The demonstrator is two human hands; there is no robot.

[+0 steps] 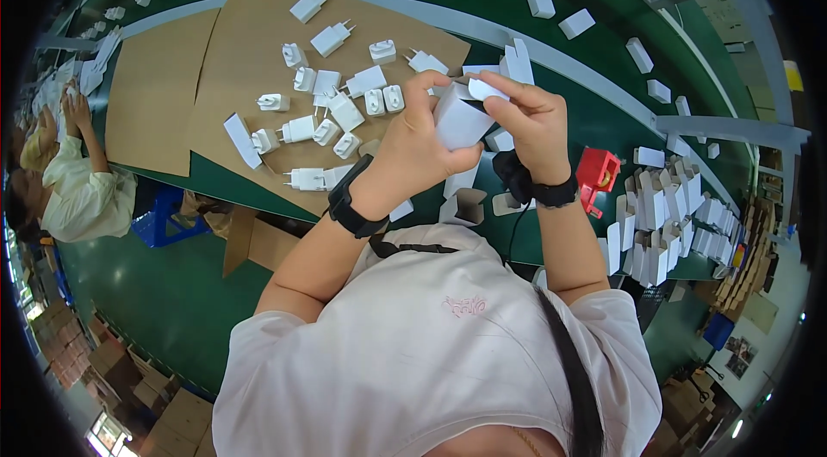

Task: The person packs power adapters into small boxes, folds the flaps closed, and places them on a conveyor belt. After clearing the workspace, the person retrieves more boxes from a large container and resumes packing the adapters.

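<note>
Left grip [412, 145]: curled around a white box [461, 124]
Right grip [536, 123]: pinching its raised flap [485, 91]
Worktop [590, 121]: plug adapters [346, 113] on cardboard [159, 104]

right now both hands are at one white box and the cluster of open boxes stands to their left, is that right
Wrong side: the left hand and right hand are at one white box, but the head view shows the cluster of open boxes to their right.
</note>
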